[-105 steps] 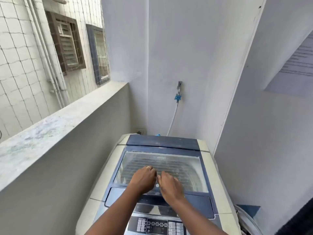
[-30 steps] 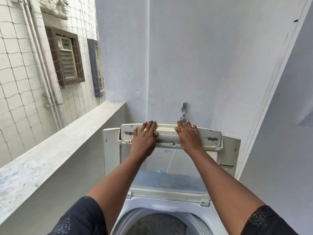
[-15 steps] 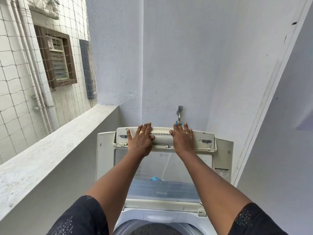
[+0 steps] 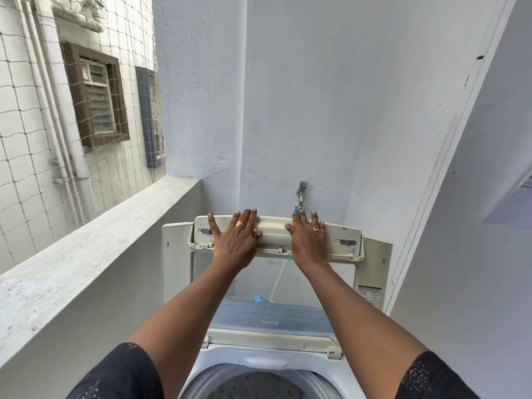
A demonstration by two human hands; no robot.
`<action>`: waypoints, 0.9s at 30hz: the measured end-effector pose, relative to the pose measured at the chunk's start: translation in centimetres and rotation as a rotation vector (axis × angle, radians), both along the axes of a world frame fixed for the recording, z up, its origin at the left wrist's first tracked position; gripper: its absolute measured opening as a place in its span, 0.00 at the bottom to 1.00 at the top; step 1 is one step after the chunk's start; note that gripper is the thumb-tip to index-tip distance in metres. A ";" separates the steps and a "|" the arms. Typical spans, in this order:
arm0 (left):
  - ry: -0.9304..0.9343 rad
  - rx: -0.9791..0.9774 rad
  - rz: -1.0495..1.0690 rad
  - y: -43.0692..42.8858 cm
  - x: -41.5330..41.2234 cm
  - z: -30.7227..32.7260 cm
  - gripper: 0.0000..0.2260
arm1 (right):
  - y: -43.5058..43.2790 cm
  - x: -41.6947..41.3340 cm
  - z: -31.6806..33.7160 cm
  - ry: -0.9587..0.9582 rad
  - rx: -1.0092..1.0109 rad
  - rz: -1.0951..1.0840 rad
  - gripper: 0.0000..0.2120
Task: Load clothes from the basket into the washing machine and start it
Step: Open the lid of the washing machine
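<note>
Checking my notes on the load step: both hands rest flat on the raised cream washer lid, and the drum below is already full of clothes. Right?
Not quite. In the head view both hands, left and right, do rest flat on the raised cream plastic washer lid, but the perforated grey drum below shows no clothes.

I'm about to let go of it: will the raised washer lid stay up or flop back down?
The lid probably stays: it stands near upright. It folds in two, so it may buckle at the fold. Both hands, left and right, press flat without gripping.

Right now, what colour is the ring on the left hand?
Gold: the ring on the left hand shows best in the head view.
</note>
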State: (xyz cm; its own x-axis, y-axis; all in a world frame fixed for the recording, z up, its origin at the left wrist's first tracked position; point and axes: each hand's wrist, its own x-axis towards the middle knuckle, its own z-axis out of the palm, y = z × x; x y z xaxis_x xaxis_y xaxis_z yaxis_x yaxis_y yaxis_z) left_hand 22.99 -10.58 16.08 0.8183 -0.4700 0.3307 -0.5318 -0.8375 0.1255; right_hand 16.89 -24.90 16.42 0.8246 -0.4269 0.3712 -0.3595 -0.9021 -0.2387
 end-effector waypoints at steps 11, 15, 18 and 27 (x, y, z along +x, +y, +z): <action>-0.031 -0.022 0.016 1.3 -3.4 0.3 0.24 | 1.3 -3.4 -1.7 -0.069 -0.044 -0.003 0.25; -0.012 -0.054 -0.002 1.4 -5.2 -0.3 0.24 | 2.1 -5.1 -2.9 -0.054 -0.041 -0.006 0.25; -0.005 -0.079 -0.007 1.4 -6.9 -1.3 0.24 | 2.7 -6.7 -3.7 -0.039 -0.044 0.001 0.26; 0.122 -0.134 -0.062 1.3 -13.3 -6.7 0.25 | 5.3 -12.5 -8.4 0.053 -0.033 -0.032 0.35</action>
